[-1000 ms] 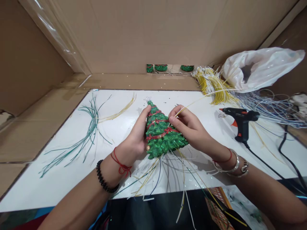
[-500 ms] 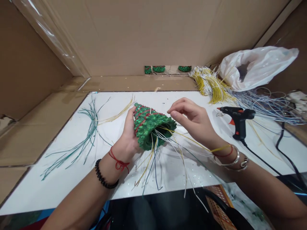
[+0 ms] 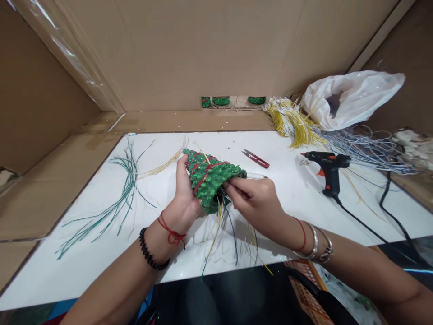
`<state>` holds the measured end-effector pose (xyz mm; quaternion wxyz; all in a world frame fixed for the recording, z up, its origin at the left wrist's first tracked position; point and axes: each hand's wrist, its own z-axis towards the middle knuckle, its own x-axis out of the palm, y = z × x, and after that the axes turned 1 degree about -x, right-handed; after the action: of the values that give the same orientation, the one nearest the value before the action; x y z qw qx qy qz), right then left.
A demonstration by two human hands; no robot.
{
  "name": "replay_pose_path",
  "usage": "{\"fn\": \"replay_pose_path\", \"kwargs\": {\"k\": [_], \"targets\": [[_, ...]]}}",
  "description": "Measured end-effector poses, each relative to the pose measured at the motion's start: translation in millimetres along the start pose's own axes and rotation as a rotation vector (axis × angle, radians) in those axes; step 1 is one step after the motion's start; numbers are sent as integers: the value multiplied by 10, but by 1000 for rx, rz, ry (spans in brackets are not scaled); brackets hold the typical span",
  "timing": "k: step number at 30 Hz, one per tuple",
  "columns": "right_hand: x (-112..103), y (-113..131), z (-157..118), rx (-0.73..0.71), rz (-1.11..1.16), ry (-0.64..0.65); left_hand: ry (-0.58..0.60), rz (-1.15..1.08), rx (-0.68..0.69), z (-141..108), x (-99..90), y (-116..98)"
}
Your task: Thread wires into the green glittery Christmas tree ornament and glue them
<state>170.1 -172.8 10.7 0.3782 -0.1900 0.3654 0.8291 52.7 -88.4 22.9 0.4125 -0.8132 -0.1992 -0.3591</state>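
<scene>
Left hand (image 3: 186, 194) wrapped around a glittering green, cone-shaped tree ornament (image 3: 211, 178) banded with red garlands, held tilted over a white tabletop (image 3: 84, 266), tip toward the upper left and hollow base turned to the lower right. Right hand (image 3: 257, 201) narrowed, fingers bunched at the rim of that opening, fingertips partly hidden; impossible to tell whether closed on anything. Spilling from the base toward the near edge, thin yellow, blue and green wires (image 3: 219, 216); poking out of the ornament's side, a pale yellow wire (image 3: 203, 154). Just beyond the right hand, a slim white stick-like object (image 3: 256, 175), partly covered; behind it, red-handled metal snips (image 3: 264, 163), blades to the left. Off to the left, a loose bundle of dark green wires (image 3: 129, 174), with a few thin yellow wires (image 3: 162, 166) alongside. At right, a black glue gun (image 3: 331, 174) with an orange trigger, near a tangle of blue and white wires (image 3: 365, 149), a thick bundle of yellow, white-ended wires (image 3: 299, 128) and a crumpled white plastic bag (image 3: 361, 95). At the back, a brown cardboard wall (image 3: 203, 49), with more green ornaments (image 3: 221, 100) visible through a low slot.
</scene>
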Motion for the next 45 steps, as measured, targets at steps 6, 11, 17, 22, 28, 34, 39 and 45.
{"fn": "replay_pose_path", "kwargs": {"k": [6,11,17,22,28,34,39,45], "targets": [[60,23,-17,-53,82,-78,40,-27,36,-121,86,43],[40,123,-62,-48,172,-154,71,-27,52,-150,100,59],[31,122,-108,-77,91,-203,112,-51,10,-180,94,87],[34,145,-124,-58,101,-203,89,2,12,-160,83,50],[18,177,-185,-211,104,-132,165,11,37,-145,72,-21],[3,156,-217,-542,195,173,232,61,11,-142,27,-91],[75,204,-343,-755,309,327,221,13,54,-106,-1,-139],[-29,232,-371,-820,398,435,171,94,7,-126,47,-121]]}}
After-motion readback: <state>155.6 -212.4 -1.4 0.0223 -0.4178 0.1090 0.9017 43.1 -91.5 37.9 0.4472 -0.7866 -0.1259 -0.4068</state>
